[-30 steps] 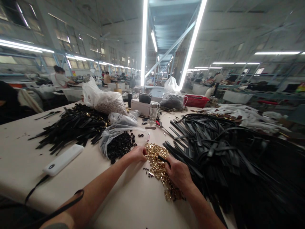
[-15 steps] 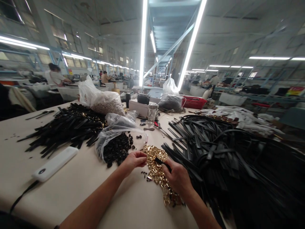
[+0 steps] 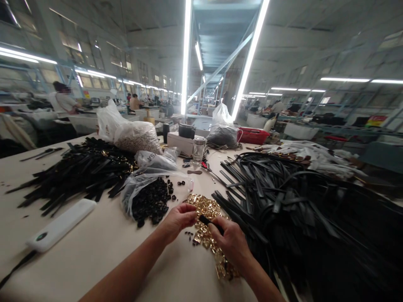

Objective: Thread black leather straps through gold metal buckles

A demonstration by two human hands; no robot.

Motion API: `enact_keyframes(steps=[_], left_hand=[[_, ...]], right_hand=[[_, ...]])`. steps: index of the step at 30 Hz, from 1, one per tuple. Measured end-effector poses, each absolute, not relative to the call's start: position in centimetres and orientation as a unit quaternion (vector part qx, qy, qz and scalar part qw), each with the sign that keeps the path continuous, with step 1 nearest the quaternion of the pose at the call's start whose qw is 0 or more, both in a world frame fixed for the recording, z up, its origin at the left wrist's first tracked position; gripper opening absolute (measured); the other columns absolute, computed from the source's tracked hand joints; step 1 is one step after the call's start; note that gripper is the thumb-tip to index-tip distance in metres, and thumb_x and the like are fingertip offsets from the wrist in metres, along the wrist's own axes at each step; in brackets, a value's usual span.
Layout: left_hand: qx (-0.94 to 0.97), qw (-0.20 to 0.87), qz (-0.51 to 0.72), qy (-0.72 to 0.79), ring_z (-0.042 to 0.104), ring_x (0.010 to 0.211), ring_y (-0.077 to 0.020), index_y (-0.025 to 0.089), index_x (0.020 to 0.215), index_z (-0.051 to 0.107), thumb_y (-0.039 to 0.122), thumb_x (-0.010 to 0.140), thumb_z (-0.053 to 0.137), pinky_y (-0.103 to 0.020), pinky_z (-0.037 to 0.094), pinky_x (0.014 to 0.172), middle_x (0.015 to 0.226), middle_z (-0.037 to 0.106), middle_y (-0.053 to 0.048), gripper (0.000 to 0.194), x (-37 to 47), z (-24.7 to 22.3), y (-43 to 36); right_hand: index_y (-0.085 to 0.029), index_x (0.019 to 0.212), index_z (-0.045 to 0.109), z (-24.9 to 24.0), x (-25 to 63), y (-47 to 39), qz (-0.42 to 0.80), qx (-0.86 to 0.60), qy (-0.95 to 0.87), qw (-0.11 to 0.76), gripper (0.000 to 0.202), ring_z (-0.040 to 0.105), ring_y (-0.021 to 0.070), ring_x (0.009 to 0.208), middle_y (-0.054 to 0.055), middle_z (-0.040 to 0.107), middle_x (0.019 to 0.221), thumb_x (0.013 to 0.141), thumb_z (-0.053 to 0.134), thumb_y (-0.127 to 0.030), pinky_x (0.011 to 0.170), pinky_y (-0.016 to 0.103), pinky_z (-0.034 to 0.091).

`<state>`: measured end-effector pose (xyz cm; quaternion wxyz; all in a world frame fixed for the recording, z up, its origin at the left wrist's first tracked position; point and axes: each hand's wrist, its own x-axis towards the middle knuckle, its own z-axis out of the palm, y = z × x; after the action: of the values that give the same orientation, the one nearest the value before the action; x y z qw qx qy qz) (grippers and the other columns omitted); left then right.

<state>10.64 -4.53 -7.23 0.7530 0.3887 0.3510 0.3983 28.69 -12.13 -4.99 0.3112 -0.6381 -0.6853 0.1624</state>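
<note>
The right hand (image 3: pixel 231 241) is holding a short black strap (image 3: pixel 205 219), with the thumb and the fingers closing firmly around it and only its front end showing. The left hand (image 3: pixel 178 218) is facing it from the other side, its fingers curling inward and the tips almost meeting; whether a small piece is sitting between them, I cannot tell. The strap is lying just to the right of the left fingertips, and its long axis is running slantwise, so the free end is pointing away from the person and to the left, toward these fingertips. The right hand is the nearer one, since it is gripping the strap itself, while the left is standing just beside the free end. Under and between both hands, a heap of gold-coloured buckles (image 3: pixel 206 239) is spreading over the pale table (image 3: pixel 94 243). Near the left hand, many small black loops (image 3: pixel 147 201) are spilling from a clear plastic bag (image 3: pixel 128 195); beyond the right hand, a big pile of black straps (image 3: pixel 264 188) is covering the right side.
</note>
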Motion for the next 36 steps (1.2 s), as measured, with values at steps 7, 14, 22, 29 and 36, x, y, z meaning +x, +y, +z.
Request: enact_keyframes(steps=[7,14,22,29,36], left_hand=[[0.486,0.701,0.410,0.323,0.057,0.059,-0.0103,0.013,0.088,0.067,0.029,0.061,0.082,-0.024,0.046,0.059,0.074,0.067,-0.002,0.035,11.0,-7.6,-5.0],[0.748,0.350,0.451,0.338,0.057,0.066,-0.0131,0.019,0.088,0.070,0.019,0.075,0.068,-0.025,0.046,0.064,0.075,0.066,-0.002,0.014,10.4,-7.3,-5.3],[0.600,0.565,0.467,0.320,0.057,0.062,-0.0112,0.016,0.083,0.066,0.023,0.068,0.075,-0.023,0.048,0.060,0.068,0.063,0.001,0.019,11.3,-7.2,-5.9],[0.531,0.648,0.448,0.311,0.055,0.058,-0.0093,0.014,0.073,0.063,0.026,0.061,0.081,-0.021,0.046,0.057,0.065,0.063,0.002,0.025,12.2,-6.3,-6.9],[0.507,0.684,0.428,0.303,0.057,0.057,-0.0096,0.013,0.081,0.065,0.032,0.067,0.078,-0.022,0.047,0.057,0.065,0.064,0.000,0.027,11.9,-6.3,-6.7]], right_hand=[[-0.019,0.075,0.062,-5.4,28.7,-12.0,0.168,-0.633,-0.683,0.323,0.027,0.057,0.0156,0.061,0.001,0.064,0.066,0.088,0.046,-0.036,0.059,0.024,0.037],[-0.019,0.081,0.065,-6.0,29.5,-11.7,0.128,-0.664,-0.670,0.307,0.026,0.060,0.0186,0.066,0.004,0.066,0.071,0.087,0.047,-0.037,0.062,0.026,0.038],[-0.018,0.087,0.067,-6.8,29.1,-11.3,0.330,-0.589,-0.579,0.457,0.028,0.052,0.0133,0.058,0.002,0.061,0.068,0.084,0.056,-0.043,0.054,0.023,0.040],[-0.014,0.083,0.065,-7.8,28.3,-11.0,0.514,-0.516,-0.462,0.507,0.034,0.037,0.0049,0.042,-0.004,0.052,0.057,0.072,0.071,-0.046,0.039,0.017,0.029],[-0.016,0.079,0.063,-7.4,28.0,-11.4,0.485,-0.506,-0.473,0.533,0.028,0.036,0.0057,0.043,-0.005,0.049,0.057,0.075,0.069,-0.043,0.040,0.018,0.030]])
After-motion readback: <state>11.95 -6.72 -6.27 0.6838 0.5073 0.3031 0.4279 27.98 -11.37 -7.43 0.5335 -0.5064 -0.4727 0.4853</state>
